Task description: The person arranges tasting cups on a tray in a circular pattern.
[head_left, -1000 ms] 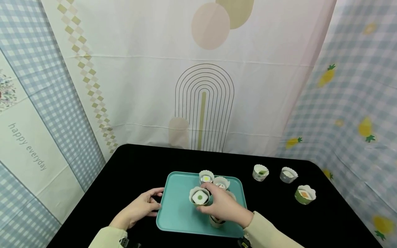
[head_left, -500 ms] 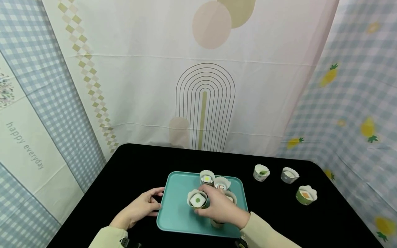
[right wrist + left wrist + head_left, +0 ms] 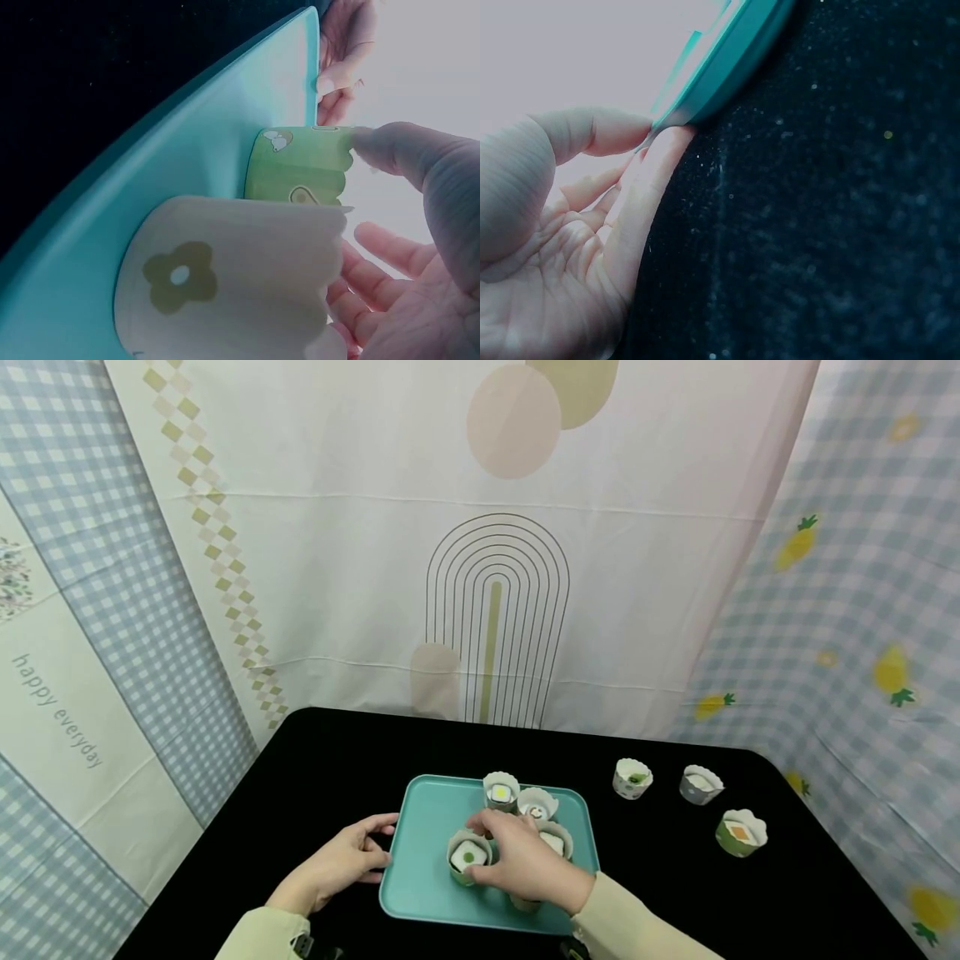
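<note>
My left hand (image 3: 335, 862) pinches the left rim of a teal tray (image 3: 727, 60) between thumb and fingers. A green scalloped paper baking cup (image 3: 300, 165) stands on the tray, holding a white rounded piece with a green dot (image 3: 468, 856). Around it is my right hand (image 3: 528, 860), its thumb at the cup's rim and the other fingers spread, apart from the cup's wall. Close to that hand in the right wrist view is a pale cup with a brown flower (image 3: 240, 270). More filled cups stand on the tray's right half, some partly behind the hand.
Three filled paper cups stand on the black table to the right: a white one (image 3: 632, 779), a grey one (image 3: 701, 785) and a green one (image 3: 741, 833). Patterned cloths (image 3: 360, 568) hang behind the table and along its sides.
My right hand has lowered the green cup onto the tray, moving it left and nearer. Its fingers have loosened from the cup. The left hand stays at the tray's rim.
</note>
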The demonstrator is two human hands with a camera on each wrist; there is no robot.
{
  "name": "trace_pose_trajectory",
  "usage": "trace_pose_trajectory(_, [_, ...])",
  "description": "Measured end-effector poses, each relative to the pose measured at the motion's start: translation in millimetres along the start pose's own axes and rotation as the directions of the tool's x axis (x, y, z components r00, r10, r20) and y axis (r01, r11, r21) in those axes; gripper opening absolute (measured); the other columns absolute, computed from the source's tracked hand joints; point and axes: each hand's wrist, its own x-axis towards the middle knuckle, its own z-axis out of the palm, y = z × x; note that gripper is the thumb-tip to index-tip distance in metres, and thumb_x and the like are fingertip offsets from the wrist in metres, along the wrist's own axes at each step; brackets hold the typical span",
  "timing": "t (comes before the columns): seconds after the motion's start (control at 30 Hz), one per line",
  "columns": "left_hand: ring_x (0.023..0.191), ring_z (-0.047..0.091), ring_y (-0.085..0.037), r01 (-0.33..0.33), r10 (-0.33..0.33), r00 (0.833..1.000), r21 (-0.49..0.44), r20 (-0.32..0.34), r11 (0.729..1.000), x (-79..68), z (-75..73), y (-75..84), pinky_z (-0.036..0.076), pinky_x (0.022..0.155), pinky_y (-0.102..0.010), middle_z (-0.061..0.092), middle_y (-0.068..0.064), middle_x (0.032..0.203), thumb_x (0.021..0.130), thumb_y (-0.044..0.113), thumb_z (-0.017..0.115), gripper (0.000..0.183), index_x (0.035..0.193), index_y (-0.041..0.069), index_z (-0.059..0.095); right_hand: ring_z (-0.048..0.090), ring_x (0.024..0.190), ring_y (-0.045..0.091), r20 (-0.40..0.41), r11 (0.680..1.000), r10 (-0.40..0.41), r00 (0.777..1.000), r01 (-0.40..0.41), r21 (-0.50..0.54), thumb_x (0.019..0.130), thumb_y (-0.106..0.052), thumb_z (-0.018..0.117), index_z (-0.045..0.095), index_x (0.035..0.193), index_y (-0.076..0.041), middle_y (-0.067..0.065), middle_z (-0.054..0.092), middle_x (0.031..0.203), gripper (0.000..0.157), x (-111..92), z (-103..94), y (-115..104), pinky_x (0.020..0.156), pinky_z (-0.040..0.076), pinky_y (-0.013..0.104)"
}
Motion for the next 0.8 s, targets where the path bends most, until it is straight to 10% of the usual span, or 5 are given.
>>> trace_pose_trajectory(0.8, [0.091,0.059,-0.026,0.022,-0.022,1.0,-0.004,-0.005,1.0,-1.1,0.8,3.8,0.056,0.077,-0.041,0.044,-0.016,0.131,0.089,0.007,0.064,0.065,0.148,0.007,0.037,0.045,0.12,0.023,-0.034,0.988,-0.024,0.999,0.019,-0.156,0.082,-0.054,0.07,0.067,0.118,-0.022,-0.004,0.058,0.122,0.048,-18.8,-3.7,3.9,0.101,0.027,0.06])
